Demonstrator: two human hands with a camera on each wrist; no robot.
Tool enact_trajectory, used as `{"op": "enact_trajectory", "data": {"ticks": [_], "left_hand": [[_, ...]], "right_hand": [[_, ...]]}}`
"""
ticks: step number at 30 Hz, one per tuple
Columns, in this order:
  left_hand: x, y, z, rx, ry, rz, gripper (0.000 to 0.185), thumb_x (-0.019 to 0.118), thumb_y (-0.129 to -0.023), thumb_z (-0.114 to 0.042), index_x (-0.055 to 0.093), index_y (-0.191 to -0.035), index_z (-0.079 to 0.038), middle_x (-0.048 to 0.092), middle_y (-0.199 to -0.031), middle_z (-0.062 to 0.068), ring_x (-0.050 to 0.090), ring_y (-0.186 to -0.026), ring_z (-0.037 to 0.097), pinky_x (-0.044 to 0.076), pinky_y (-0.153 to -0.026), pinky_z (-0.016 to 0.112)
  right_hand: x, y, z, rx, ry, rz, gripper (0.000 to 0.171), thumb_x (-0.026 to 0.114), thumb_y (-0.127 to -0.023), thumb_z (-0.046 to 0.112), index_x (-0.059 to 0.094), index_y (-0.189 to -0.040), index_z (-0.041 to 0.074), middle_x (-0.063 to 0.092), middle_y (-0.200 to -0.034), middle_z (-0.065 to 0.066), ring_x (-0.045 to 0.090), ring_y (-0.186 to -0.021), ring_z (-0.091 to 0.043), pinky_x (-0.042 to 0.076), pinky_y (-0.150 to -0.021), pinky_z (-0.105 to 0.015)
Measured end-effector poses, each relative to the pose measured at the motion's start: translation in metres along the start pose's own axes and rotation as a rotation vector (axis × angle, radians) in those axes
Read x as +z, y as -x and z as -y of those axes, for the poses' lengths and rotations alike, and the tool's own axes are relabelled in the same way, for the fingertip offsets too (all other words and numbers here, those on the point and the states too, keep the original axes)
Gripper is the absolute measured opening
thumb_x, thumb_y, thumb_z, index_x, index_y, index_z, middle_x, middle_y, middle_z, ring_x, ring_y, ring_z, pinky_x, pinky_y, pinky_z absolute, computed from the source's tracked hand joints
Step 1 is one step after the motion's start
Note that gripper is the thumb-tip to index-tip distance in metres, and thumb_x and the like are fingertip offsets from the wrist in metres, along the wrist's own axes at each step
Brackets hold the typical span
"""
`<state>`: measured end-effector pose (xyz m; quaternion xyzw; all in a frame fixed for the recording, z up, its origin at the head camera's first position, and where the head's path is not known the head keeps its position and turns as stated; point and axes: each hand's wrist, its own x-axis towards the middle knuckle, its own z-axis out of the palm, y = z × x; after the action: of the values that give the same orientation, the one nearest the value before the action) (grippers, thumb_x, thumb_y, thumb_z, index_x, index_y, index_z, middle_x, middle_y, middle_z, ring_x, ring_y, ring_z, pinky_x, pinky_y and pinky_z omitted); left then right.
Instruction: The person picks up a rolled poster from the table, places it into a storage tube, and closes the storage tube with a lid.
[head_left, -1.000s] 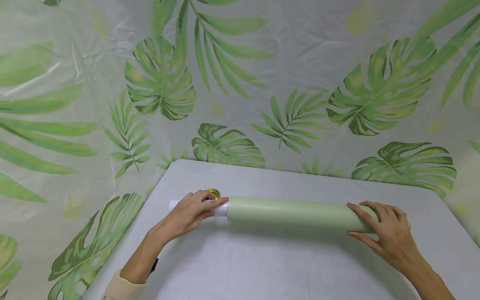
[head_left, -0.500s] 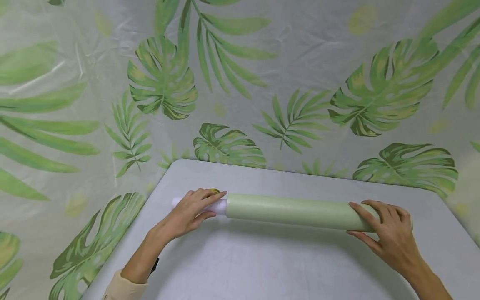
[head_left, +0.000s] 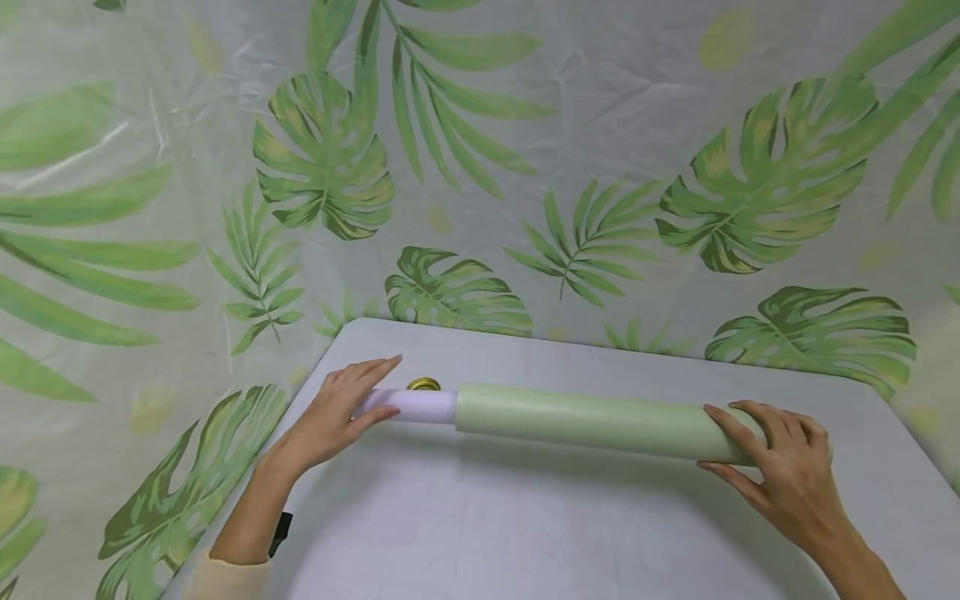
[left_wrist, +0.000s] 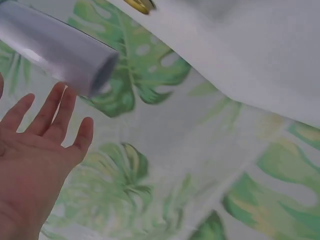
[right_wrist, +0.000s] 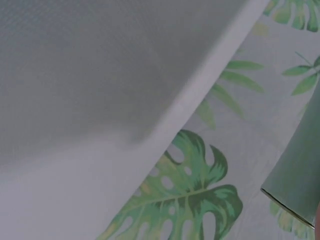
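- The green roll [head_left: 600,421] lay lengthwise across the grey bench [head_left: 525,533], with a white inner tube [head_left: 416,406] poking out of its left end.
- The left hand [head_left: 330,417] was released, fingers straight, touching the near side of the tube's tip; the left wrist view showed the flat palm [left_wrist: 35,165] just off the tube's open end [left_wrist: 97,75].
- The right hand [head_left: 780,475] lay on the roll's right end, fingers curled over the top and thumb on the near side, grasping it.
- The right wrist view caught only the green end [right_wrist: 297,185] past the bench edge [right_wrist: 200,100].
- A small brass-coloured ring [head_left: 423,384] sat on the bench just behind the tube, close by the left fingertips.
- My read: the inner tube was being squared up inside the green sleeve.
- Done well, the right hand should pin the sleeve so it cannot roll, while the flat left palm pushes straight along the axis.
- Pushing off-axis would likely skew the tube or knock the ring.
- A leaf-print curtain [head_left: 480,167] hung behind the bench.
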<state>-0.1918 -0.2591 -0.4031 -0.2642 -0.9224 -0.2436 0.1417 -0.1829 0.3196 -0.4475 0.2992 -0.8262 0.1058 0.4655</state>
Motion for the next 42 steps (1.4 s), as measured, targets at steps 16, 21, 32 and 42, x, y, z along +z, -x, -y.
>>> {"op": "enact_trajectory", "data": {"ticks": [16,21,32,42], "left_hand": [[0.004,0.028,0.046,-0.254,0.462,0.074,0.056,0.06,-0.107,-0.024,0.042,-0.16,-0.023,0.062,-0.139,0.011,0.062,-0.116,0.007,0.052,-0.091,0.026],[0.006,0.025,0.047,-0.231,0.553,0.032,0.053,0.058,-0.108,-0.02,0.044,-0.158,-0.019,0.059,-0.143,0.016,0.061,-0.116,-0.005,0.05,-0.094,0.015],[0.01,0.024,0.046,-0.245,0.636,0.0,0.047,0.054,-0.109,-0.017,0.048,-0.155,-0.009,0.055,-0.146,0.023,0.061,-0.116,-0.006,0.049,-0.098,0.012],[0.011,0.021,0.038,-0.225,0.661,-0.049,0.043,0.055,-0.109,-0.016,0.054,-0.151,-0.009,0.05,-0.152,0.027,0.06,-0.118,-0.005,0.048,-0.099,0.01]], "right_hand": [[-0.002,0.005,0.0,0.053,-0.007,0.016,0.076,0.045,-0.094,0.079,0.073,-0.128,0.017,0.066,-0.114,-0.022,0.056,-0.103,-0.04,0.031,-0.087,-0.061],[-0.001,0.006,0.0,0.054,-0.008,0.018,0.076,0.045,-0.094,0.079,0.073,-0.128,0.017,0.066,-0.114,-0.022,0.056,-0.104,-0.04,0.031,-0.087,-0.06],[-0.001,0.009,0.0,0.054,-0.003,0.029,0.077,0.045,-0.093,0.079,0.073,-0.128,0.017,0.066,-0.114,-0.023,0.056,-0.104,-0.041,0.031,-0.086,-0.06],[0.001,0.011,0.002,0.042,0.003,0.025,0.076,0.045,-0.094,0.079,0.073,-0.128,0.017,0.066,-0.113,-0.022,0.057,-0.102,-0.04,0.032,-0.086,-0.06]]}}
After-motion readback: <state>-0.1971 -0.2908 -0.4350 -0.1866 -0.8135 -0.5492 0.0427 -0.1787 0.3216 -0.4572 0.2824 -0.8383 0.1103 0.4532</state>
